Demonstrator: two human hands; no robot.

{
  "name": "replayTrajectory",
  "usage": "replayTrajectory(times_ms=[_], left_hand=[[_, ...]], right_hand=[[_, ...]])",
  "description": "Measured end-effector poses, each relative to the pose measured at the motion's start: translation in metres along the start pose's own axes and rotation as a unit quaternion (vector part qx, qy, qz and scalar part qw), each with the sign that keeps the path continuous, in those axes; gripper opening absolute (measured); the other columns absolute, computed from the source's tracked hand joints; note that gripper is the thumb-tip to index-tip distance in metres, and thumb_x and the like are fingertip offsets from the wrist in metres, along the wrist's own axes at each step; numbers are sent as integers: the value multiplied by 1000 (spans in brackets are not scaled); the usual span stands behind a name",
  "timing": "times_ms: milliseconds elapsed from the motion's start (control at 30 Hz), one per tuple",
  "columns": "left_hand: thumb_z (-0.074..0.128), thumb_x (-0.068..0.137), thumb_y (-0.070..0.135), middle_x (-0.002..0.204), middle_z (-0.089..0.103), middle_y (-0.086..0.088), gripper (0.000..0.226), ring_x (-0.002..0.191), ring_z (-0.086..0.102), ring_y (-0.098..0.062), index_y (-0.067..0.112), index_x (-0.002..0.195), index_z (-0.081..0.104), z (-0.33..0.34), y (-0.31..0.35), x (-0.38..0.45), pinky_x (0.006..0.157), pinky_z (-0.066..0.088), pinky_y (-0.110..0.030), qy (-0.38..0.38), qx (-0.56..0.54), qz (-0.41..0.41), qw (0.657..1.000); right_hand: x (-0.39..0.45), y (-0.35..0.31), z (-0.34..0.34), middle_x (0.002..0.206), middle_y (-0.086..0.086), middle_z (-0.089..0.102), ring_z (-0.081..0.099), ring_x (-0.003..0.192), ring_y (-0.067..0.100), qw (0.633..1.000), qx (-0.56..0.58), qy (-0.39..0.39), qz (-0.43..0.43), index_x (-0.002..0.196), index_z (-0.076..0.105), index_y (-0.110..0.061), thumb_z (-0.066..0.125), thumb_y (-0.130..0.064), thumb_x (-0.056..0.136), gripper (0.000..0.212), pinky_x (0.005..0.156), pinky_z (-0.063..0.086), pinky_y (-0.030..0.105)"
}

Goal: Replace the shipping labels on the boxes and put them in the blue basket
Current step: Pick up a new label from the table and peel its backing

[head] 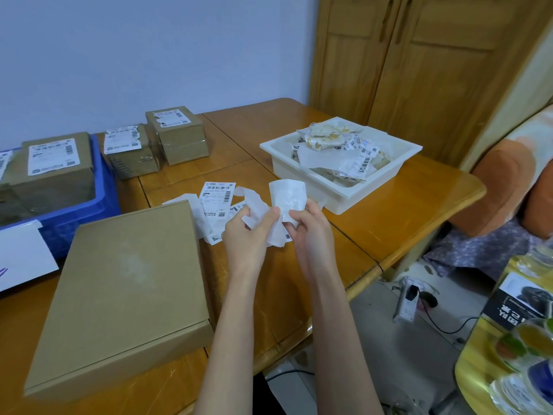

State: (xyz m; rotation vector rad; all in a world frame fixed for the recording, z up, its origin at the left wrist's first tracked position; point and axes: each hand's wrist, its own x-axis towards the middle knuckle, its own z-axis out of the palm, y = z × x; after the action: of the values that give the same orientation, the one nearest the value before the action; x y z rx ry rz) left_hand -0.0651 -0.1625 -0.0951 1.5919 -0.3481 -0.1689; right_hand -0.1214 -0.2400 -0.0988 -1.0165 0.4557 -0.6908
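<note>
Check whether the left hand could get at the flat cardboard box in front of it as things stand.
Probably not straight away: the flat cardboard box lies bare-topped just beside the left hand with nothing between them, but that hand and the right hand both pinch a white label sheet.

A flat box (125, 295) lay on the worktop (389, 211), left of loose labels (217, 202). The basket (74, 214) sat behind-left, holding a labelled box (54, 166); the tray (341, 163) stood behind-right.

"220" on a torn label (361, 156)
</note>
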Motion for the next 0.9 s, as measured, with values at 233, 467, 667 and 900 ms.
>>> replayTrajectory(times_ms=[233, 467, 667, 900], left_hand=[[72, 87, 26, 88, 62, 9, 15, 81, 60, -7, 30, 85, 57, 2, 1, 3, 64, 47, -21, -10, -43, -57, 997], [69, 86, 7, 72, 57, 20, 26, 68, 55, -1, 20, 67, 56, -1, 2, 4, 57, 43, -11, 19, -98, -65, 993], [69, 88, 21, 85, 62, 6, 19, 79, 56, -9, 9, 79, 56, 1, 2, 5, 68, 46, -24, 43, -65, -43, 996], [69, 88, 18, 93, 69, 10, 9, 89, 68, -10, 25, 93, 64, 2, 4, 1, 74, 56, -30, -6, -64, -40, 997]], right_hand=[[0, 2, 3, 103, 15, 66, 67, 91, 22, 1000, -16, -1, 8, 115, 60, -5, 45, 6, 90, 31, 83, 53, 35], [-1, 1, 12, 113, 26, 61, 54, 115, 47, 999, -38, 13, 6, 103, 65, -13, 56, -13, 70, 35, 102, 40, 61], [1, -2, 11, 116, 19, 63, 62, 112, 33, 999, -38, 16, 1, 110, 63, -13, 56, -15, 74, 36, 99, 47, 53], [3, 1, 5, 115, 18, 66, 65, 110, 31, 1000, -21, -7, 1, 113, 62, -13, 47, 1, 91, 30, 94, 52, 45]])
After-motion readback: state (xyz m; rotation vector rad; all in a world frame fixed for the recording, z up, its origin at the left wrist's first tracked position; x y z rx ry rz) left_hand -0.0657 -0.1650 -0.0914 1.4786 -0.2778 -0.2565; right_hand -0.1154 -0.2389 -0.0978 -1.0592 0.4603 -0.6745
